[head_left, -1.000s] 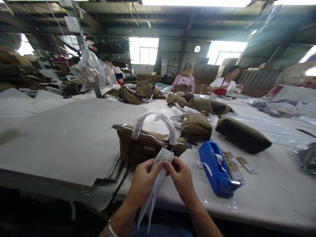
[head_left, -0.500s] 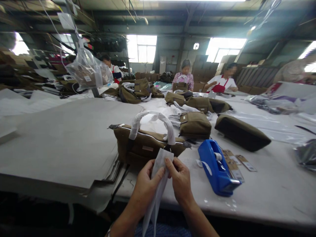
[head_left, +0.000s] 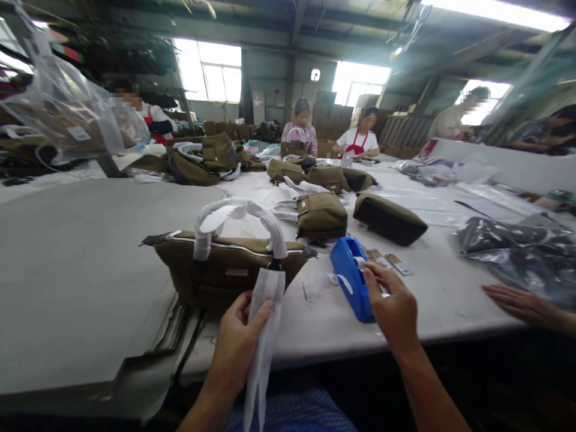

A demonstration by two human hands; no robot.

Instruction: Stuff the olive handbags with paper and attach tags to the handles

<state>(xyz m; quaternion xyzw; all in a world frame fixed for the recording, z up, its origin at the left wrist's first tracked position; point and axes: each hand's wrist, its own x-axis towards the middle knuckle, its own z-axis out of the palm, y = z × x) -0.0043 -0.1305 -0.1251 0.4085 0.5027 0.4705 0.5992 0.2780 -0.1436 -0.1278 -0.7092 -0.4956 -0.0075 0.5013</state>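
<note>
My left hand (head_left: pixel 245 333) pinches a long white wrapping strip (head_left: pixel 265 300) that hangs from the metal ring at the handle base of an olive-brown handbag (head_left: pixel 229 276). The bag stands upright on the table, its arched handle (head_left: pixel 240 210) wrapped in white. To the right, my right hand (head_left: pixel 393 303) reaches over a blue tape dispenser (head_left: pixel 348 264). Its thumb and fingers are closed on the tape between roll and cutter; the hand partly hides the tape and the cutter.
Large grey sheets (head_left: pixel 99 270) are stacked at left. Beyond the dispenser lie brown tags (head_left: pixel 398 264), an olive pouch (head_left: pixel 389 219) and more bags (head_left: pixel 321 216). Another person's hand (head_left: pixel 531 306) rests at the right edge beside dark plastic-wrapped goods (head_left: pixel 513 255). Several co-workers are across the table.
My right hand has let go of the white strip and moved right to the tape dispenser. The view has turned right, bringing another person's hand in. My left hand keeps the strip.
</note>
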